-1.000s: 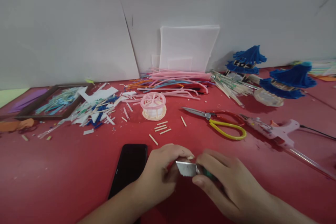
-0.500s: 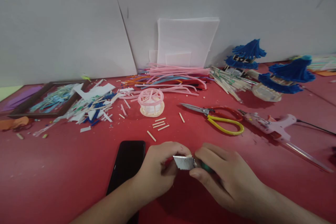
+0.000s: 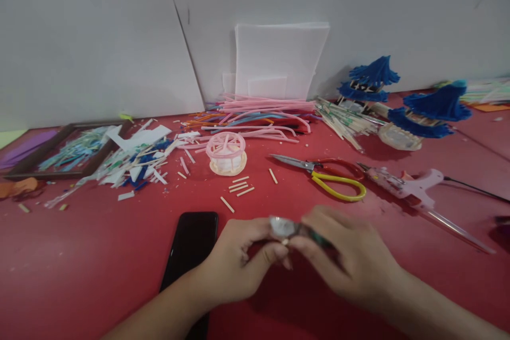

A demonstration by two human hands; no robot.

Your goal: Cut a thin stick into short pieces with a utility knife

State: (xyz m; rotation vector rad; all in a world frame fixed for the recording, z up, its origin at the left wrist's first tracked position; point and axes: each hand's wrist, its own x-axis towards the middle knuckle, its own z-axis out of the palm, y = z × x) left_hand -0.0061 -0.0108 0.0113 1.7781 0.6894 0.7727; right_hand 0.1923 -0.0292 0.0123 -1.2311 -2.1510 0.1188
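In my right hand is a small knife with a green handle and a short, wide blade, smeared by motion. The blade points left and lies close over the fingers of my left hand. My left hand is closed in a pinch on a small pale wooden stick; only its end shows beside the blade. Beyond my hands several cut stick pieces lie on the red table. Behind them stands a small round model with a pink wheel-shaped top.
A black phone lies by my left forearm. Scissors and a pink glue gun are to the right. Farther back are pink pipe cleaners, blue-roofed models, a scrap pile and a wooden frame.
The knife blade has risen slightly and tilted, now over the left fingers. My left thumb has come up and forward beside the stick. The view has shifted a little.
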